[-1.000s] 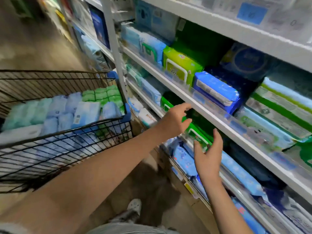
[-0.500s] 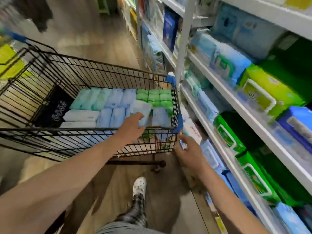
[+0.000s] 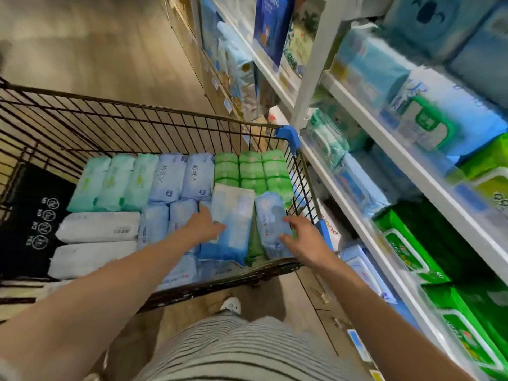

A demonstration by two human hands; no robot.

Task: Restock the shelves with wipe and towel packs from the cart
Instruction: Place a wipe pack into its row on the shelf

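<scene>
1 cart, 2 hands

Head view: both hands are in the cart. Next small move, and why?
Probably firm up both grips and lift: the left hand touches the edge of the large pale-blue pack, the right hand curls round the smaller blue pack beside it; both lie atop the stock in the cart.

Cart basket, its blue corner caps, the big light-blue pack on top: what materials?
Cart basket: probably coated metal wire, dark and matt, judging by the thin rigid grid.
Blue corner caps: likely moulded plastic, smooth with a uniform colour.
Light-blue pack: soft plastic film, slightly glossy, with wrinkles and a flattened end edge; contents hidden, presumably wipes.
</scene>
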